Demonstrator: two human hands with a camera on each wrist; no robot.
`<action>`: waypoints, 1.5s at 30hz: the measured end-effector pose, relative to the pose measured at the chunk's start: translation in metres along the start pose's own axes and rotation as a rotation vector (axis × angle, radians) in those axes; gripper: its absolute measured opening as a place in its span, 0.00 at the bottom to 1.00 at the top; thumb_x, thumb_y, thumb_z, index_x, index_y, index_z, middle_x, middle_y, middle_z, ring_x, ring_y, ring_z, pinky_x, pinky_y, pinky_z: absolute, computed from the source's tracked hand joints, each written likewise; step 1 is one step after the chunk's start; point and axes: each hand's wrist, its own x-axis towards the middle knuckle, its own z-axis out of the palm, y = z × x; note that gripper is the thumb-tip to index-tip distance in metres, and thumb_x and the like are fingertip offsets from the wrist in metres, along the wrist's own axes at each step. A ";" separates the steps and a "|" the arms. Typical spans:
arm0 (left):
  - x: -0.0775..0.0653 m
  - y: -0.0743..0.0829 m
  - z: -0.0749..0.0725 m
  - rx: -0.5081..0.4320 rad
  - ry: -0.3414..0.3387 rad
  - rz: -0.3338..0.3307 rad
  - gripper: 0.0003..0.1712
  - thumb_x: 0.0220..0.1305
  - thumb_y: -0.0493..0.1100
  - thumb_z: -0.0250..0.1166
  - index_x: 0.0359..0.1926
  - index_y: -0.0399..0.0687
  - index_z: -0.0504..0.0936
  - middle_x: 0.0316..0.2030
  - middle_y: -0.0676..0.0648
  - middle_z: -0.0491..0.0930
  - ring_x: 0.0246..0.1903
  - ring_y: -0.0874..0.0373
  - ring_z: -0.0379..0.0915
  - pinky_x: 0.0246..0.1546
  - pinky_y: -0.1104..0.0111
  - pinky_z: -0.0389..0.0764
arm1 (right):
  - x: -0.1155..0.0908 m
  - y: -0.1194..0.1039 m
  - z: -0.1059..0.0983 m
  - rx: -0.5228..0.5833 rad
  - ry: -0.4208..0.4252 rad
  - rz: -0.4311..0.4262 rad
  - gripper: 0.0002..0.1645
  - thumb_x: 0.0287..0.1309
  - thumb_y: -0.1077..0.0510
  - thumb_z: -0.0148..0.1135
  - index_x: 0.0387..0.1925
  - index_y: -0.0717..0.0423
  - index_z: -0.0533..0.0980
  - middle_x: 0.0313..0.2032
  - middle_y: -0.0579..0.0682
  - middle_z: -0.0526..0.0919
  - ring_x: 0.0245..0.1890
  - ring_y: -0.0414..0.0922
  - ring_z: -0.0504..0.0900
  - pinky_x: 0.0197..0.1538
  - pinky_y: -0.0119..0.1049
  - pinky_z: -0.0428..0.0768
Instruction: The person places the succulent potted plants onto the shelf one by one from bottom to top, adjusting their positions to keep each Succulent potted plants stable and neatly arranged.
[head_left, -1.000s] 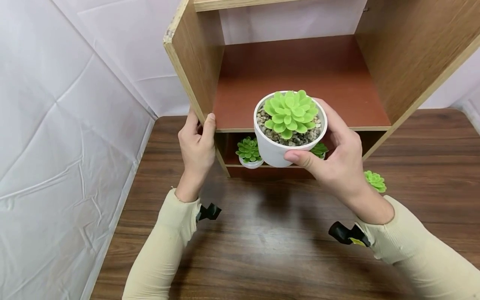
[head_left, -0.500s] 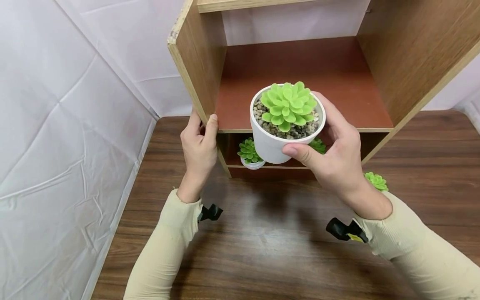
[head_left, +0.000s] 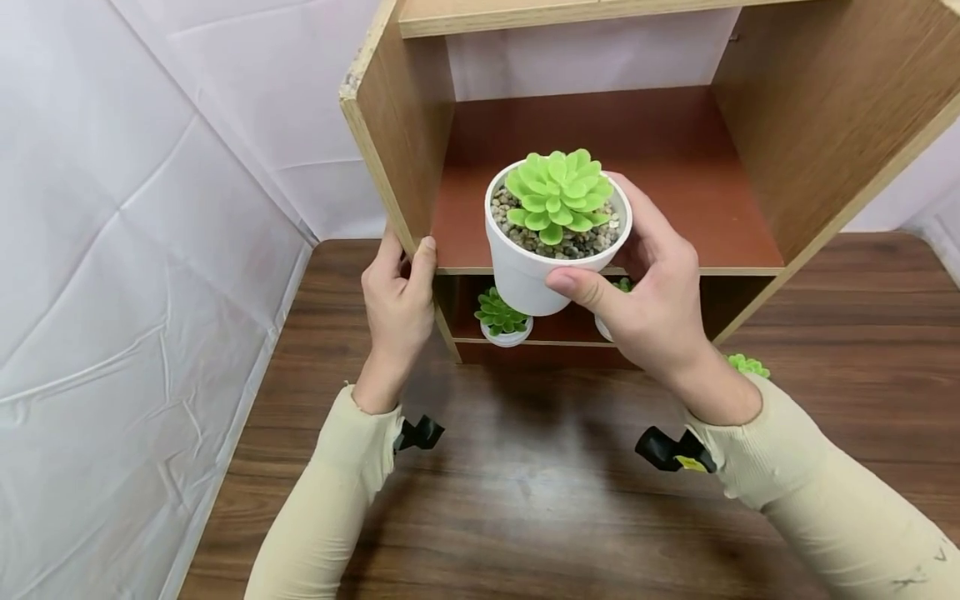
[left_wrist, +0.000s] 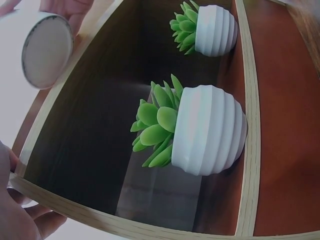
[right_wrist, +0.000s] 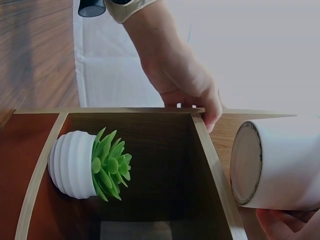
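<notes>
My right hand (head_left: 656,292) grips a white pot (head_left: 528,279) from its right side, thumb across the front. A light green succulent (head_left: 557,196) stands in pebbles inside it. The pot is upright, in front of the red-brown middle shelf (head_left: 585,125). In the right wrist view the pot's round base (right_wrist: 247,162) shows beside the shelf's edge. My left hand (head_left: 397,308) grips the shelf unit's left side panel (head_left: 397,142), thumb on the inner side and fingers around the outside. Two ribbed white pots, a left one (left_wrist: 210,130) and a right one (left_wrist: 215,31), hold darker succulents on the lower shelf.
Another light green succulent (head_left: 748,365) shows on the wood-grain surface (head_left: 525,517), partly behind my right wrist. White sheeting (head_left: 135,250) hangs at the left. An upper shelf board (head_left: 525,15) crosses above the middle compartment.
My right hand has moved the white pot left and slightly up, uncovering more of the right pot on the lower shelf. My left hand keeps its grip on the panel.
</notes>
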 end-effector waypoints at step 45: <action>0.000 0.003 0.000 0.011 -0.010 0.001 0.11 0.68 0.36 0.59 0.46 0.32 0.79 0.29 0.43 0.79 0.28 0.57 0.74 0.30 0.64 0.75 | 0.027 0.006 0.026 -0.027 0.049 0.168 0.40 0.45 0.68 0.78 0.62 0.59 0.72 0.51 0.49 0.81 0.46 0.46 0.82 0.49 0.40 0.79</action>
